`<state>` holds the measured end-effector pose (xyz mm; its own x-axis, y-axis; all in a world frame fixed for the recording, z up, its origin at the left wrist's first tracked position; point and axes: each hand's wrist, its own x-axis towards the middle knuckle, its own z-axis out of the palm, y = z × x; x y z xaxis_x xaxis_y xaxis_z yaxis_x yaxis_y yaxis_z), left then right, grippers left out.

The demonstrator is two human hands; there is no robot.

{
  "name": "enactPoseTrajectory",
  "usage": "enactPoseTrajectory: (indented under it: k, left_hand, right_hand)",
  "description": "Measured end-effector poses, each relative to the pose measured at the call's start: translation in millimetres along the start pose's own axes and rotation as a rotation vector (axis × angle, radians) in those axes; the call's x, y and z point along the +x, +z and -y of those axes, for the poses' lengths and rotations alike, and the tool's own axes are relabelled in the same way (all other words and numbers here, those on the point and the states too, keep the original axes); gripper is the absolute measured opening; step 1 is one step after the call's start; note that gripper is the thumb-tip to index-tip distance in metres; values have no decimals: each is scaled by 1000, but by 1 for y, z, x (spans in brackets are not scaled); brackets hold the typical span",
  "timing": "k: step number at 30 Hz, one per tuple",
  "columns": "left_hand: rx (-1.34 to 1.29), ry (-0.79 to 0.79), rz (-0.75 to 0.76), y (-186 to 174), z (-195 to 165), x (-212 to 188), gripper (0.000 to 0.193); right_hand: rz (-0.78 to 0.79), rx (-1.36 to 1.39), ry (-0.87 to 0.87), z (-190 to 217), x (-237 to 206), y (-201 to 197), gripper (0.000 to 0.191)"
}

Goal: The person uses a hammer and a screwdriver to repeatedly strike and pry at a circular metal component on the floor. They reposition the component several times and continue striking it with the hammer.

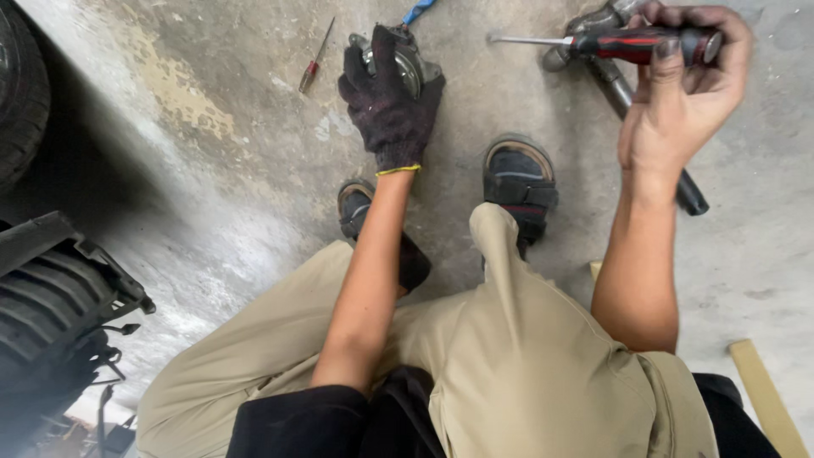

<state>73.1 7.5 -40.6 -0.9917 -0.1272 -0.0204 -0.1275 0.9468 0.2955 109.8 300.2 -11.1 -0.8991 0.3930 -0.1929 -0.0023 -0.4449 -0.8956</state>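
My left hand [387,100] wears a dark knitted glove and grips a round grey metal part [413,63] resting on the concrete floor. My bare right hand [685,85] is raised at the upper right, closed around the red-and-black handle of a screwdriver [623,42] whose steel shaft points left. The screwdriver's tip is a short way to the right of the metal part and not touching it.
A small red-handled screwdriver [315,58] lies on the floor left of the part. A long metal hammer-like tool [623,93] lies behind my right hand. A tyre [19,85] and a dark vehicle part [51,297] are at the left. A wooden strip [767,394] lies at the lower right.
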Motion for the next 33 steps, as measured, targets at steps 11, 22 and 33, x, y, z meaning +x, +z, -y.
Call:
enactPoseTrajectory:
  k: [11,22,33]
  left_hand:
    - [-158,11,113,-34,3,8,82]
    - [-756,303,873,-16,-21,124,44]
    - [-1121,63,935,3,-7,111,34]
  right_hand:
    - [140,-38,-99,-9,33,71,41]
    - [178,-477,-48,-51,96,83,22]
    - [397,-264,-23,-50,110,117,22]
